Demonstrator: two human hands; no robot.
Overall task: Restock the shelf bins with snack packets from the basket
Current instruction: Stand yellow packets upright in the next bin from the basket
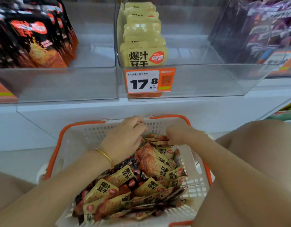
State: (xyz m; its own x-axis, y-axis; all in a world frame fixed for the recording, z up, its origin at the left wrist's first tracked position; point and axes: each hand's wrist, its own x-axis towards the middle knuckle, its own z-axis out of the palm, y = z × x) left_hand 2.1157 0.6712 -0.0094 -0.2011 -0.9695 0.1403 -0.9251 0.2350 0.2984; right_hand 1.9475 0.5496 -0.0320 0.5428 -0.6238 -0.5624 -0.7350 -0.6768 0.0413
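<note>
Packets (156, 139) at basket's (63, 136) far end pinched by right hand (177, 133), left hand (125, 136) curled over them, grip unclear; probably batching for bin (206, 79) above.

I see a white shelf (63, 104) running across the far side, left to right. Its flat front panel (206, 112) drops toward a pale floor (15, 163) at the near left. A thin seam (36, 124) slants across the panel on the left. The light is soft and even, with dull glare on the white surfaces.
</note>
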